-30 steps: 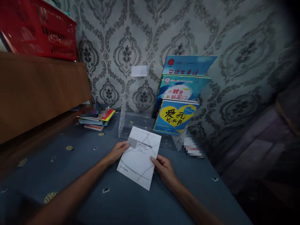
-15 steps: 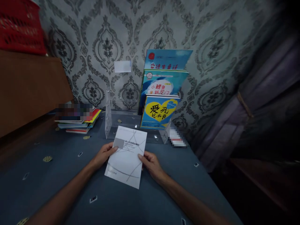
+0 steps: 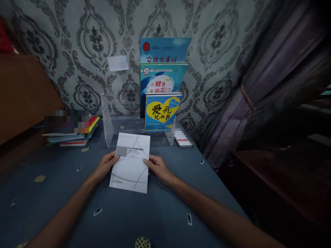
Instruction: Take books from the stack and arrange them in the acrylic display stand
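A thin white booklet (image 3: 129, 170) with a grey block and curved lines on its cover is held between both hands, front side up. My left hand (image 3: 105, 166) grips its left edge, thumb on top and fingers underneath. On the opposite edge my right hand (image 3: 159, 168) pinches it the same way. Just beyond the booklet stands a clear acrylic tiered rack (image 3: 107, 120). Three books stand in its right half, stepped by height: a blue and yellow book (image 3: 162, 115) in front, a teal book (image 3: 165, 77) behind it, and a blue book (image 3: 165, 50) at the back.
To the left lies a stack of books (image 3: 69, 136), its top blurred out. A brown wooden panel (image 3: 23, 96) stands beyond it. A small white item (image 3: 183, 137), partly pixelated, lies right of the rack. A tied purple curtain (image 3: 232, 113) hangs at the right, past the table edge.
The camera view has swung to the right, so the rack and books appear further left. Both hands still hold the booklet, which looks slightly straighter now.
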A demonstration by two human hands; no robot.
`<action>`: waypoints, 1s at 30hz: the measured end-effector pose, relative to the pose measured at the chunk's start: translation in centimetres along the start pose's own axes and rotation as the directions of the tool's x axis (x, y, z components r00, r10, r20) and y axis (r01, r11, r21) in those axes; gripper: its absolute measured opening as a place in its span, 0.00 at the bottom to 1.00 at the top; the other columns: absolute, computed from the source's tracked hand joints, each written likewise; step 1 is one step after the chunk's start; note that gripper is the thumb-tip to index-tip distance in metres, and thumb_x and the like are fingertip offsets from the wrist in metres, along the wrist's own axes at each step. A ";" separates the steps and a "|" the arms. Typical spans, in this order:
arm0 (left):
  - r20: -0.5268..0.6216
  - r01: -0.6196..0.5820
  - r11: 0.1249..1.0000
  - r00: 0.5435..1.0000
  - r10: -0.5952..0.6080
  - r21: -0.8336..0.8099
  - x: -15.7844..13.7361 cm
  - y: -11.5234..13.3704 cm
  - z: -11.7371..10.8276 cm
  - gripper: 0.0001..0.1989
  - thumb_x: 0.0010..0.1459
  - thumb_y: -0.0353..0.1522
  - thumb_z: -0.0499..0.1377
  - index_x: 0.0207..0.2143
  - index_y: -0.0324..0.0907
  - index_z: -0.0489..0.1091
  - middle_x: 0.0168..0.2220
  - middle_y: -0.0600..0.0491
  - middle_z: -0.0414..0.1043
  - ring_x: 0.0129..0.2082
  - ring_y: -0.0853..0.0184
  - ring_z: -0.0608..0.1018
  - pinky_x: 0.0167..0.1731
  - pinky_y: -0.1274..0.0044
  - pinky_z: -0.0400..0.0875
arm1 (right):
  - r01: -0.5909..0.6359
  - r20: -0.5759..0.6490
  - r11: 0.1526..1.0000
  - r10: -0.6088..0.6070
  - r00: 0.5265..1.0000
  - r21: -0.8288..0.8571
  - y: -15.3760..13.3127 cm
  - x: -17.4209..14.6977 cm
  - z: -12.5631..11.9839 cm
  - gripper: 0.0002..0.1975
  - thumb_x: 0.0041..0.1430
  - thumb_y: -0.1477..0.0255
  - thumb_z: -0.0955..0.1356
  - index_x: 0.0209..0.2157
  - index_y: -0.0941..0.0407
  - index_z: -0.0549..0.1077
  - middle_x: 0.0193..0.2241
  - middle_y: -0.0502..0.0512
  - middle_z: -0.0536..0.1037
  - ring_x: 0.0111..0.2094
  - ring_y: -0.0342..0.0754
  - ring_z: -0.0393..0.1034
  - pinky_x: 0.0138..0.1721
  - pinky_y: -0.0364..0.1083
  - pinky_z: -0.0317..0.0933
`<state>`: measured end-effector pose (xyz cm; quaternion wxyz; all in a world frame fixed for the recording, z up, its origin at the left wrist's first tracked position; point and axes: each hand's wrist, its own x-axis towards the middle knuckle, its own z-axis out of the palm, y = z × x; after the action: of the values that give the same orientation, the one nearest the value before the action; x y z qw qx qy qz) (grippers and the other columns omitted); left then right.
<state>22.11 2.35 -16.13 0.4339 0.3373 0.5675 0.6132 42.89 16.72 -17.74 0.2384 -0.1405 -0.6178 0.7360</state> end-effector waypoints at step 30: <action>0.075 -0.292 0.912 0.956 0.282 0.288 5.6 4.5 5.5 0.25 0.52 0.54 0.63 0.28 0.39 0.73 0.22 0.56 0.68 0.22 0.71 0.68 0.22 0.79 0.63 | 0.230 -0.205 0.927 -0.296 0.933 -0.296 -5.6 2.3 -6.7 0.19 0.54 0.53 0.72 0.29 0.55 0.74 0.22 0.47 0.70 0.22 0.42 0.62 0.22 0.43 0.62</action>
<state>24.23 9.78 -11.46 0.2927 0.4878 0.5901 0.5728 45.34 24.27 -13.37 0.3891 -0.1767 -0.6902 0.5840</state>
